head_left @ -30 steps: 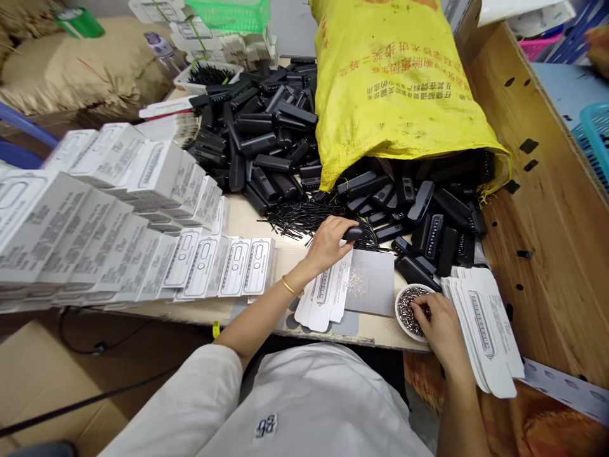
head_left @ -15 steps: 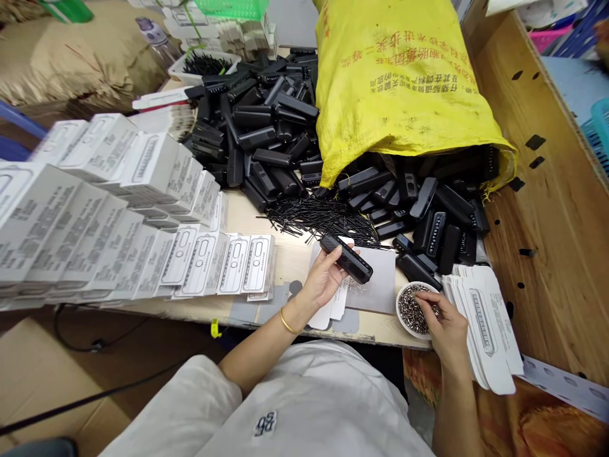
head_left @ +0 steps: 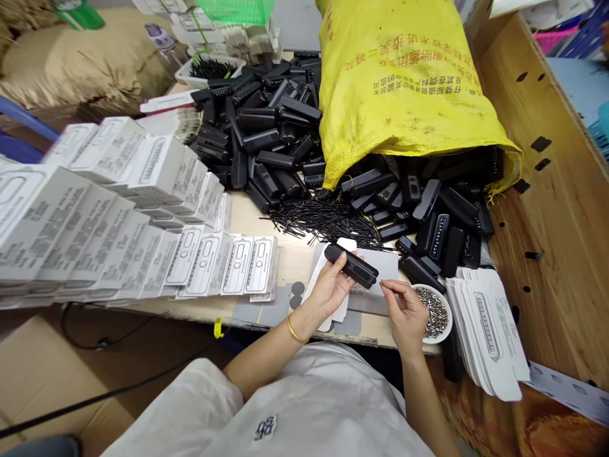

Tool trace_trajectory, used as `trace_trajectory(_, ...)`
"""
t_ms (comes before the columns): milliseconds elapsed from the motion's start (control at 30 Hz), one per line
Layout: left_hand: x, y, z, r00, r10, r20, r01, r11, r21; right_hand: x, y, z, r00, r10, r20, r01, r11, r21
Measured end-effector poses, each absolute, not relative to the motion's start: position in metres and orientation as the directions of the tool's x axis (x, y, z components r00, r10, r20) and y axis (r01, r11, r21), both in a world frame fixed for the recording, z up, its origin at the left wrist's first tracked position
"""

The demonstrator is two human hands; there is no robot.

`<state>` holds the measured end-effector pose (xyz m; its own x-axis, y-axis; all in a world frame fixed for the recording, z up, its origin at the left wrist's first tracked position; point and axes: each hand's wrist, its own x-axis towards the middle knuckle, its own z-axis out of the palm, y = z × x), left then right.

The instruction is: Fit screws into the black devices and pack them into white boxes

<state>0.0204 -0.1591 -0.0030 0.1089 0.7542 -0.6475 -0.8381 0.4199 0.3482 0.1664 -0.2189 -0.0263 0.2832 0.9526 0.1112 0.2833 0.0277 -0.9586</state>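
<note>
My left hand (head_left: 328, 289) is closed around an oblong black plastic case (head_left: 359, 270) with a patterned face, held tilted above the table with its far end toward the right. Close to that end, my right hand (head_left: 406, 311) pinches a tiny metal piece (head_left: 382, 284) between thumb and forefinger; its exact shape is too small to make out. Just right of this hand stands a white bowl (head_left: 438, 341) full of small shiny metal pieces (head_left: 435, 311). Beneath the case lie a flat white carton (head_left: 343, 310) and a grey sheet (head_left: 387, 270).
Black cases (head_left: 259, 120) are heaped at the back and spill from a yellow sack (head_left: 413, 120). Thin black sticks (head_left: 328, 219) lie before them. White boxes (head_left: 190, 260) are stacked at left, flat cartons (head_left: 488, 330) at right. A wooden panel (head_left: 514, 127) borders the right side.
My right hand has left the bowl and moved left to the end of the black case, fingertips pinched. My left hand still holds the case, now turned slightly to show its patterned face.
</note>
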Motion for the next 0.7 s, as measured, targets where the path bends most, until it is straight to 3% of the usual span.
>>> trace_trajectory(133,0.021,-0.16,-0.002,0.119,0.754,-0.646,-0.842,0.421,0.336,0.16,-0.219,-0.025,0.324,0.934,0.151,0.381,0.017,-0.924)
trace_trajectory(267,0.022,-0.161,-0.001,0.124,0.763,-0.634,-0.841,0.42,0.341,0.155,-0.217,-0.019,0.268,0.914,0.306,0.558,0.111,-0.822)
trace_trajectory(367,0.021,-0.162,0.001,0.115,0.774,-0.623,-0.831,0.418,0.366,0.155,-0.215,-0.016,0.22,0.919,0.328,0.616,0.129,-0.777)
trace_trajectory(567,0.019,-0.165,0.001,0.073,0.836,-0.544,-0.793,0.38,0.477,0.15,-0.212,-0.02,0.224,0.909,0.351,0.598,0.156,-0.787)
trace_trajectory(700,0.02,-0.163,-0.001,0.098,0.835,-0.542,-0.79,0.396,0.467,0.144,-0.215,-0.026,0.284,0.887,0.365,0.53,0.172,-0.83)
